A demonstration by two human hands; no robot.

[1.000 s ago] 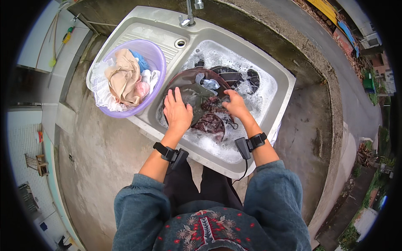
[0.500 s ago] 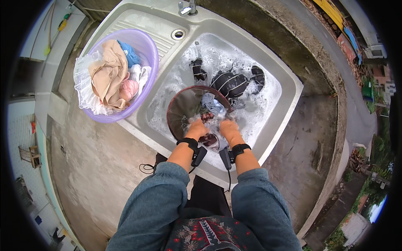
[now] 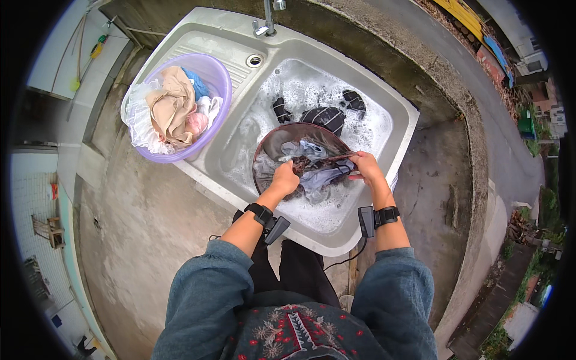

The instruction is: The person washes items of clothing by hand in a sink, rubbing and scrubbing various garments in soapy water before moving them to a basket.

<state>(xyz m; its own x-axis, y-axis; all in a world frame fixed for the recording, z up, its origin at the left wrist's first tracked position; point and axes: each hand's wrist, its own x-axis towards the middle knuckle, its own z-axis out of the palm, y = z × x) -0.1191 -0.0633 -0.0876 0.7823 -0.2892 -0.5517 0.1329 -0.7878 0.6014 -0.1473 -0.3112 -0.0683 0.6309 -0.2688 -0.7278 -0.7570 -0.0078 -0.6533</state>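
Note:
In the soapy sink [image 3: 401,157] stands a round, brown mesh laundry basket [image 3: 270,144] with a dark red rim. My left hand [image 3: 285,177] is closed on a dark reddish-brown cloth [image 3: 318,162] at the basket's near left. The cloth stretches as a strip across the opening to my right hand [image 3: 364,166], whose fingers pinch its other end beside the rim. I cannot tell whether this strip belongs to the basket. Light grey-blue wet clothes [image 3: 321,178] lie in the basket below it. Beyond the rim floats a black garment with white lines [image 3: 324,119].
A purple basin [image 3: 223,90] with beige, white, pink and blue clothes rests on the ribbed drainboard [image 3: 231,62] to the left. Behind the sink is a tap [image 3: 269,27]. A low concrete wall [image 3: 447,99] runs along the far and right sides. Black devices are strapped to both wrists.
Both hands have come up out of the suds and moved apart, the right one outward and up. A dark cloth strip is now stretched between them. More grey-blue cloth shows inside the basket.

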